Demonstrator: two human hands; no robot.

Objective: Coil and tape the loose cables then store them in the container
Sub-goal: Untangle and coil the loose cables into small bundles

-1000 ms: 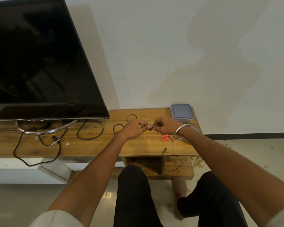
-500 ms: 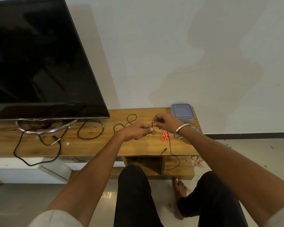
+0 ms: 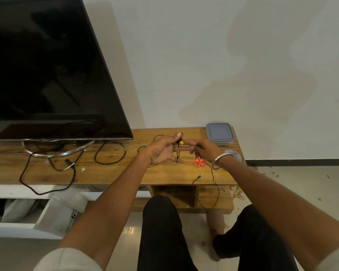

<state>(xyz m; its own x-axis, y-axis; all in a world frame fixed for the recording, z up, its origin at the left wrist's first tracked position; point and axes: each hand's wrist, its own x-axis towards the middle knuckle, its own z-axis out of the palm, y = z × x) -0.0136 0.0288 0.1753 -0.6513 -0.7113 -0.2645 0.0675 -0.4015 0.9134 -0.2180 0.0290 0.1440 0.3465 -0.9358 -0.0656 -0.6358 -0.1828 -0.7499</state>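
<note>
Above the wooden table (image 3: 110,173), the left hand (image 3: 160,151) pinches a thin black cable (image 3: 213,178) near a small yellow piece (image 3: 181,142), thumb against fingertips. The right hand (image 3: 205,150), fingers curled, grips the same cable, which hangs past the table edge and ends in a plug (image 3: 200,175). Orange scissors (image 3: 199,162) lie just below the right hand. A lidded grey container (image 3: 220,133) sits at the far right corner.
</note>
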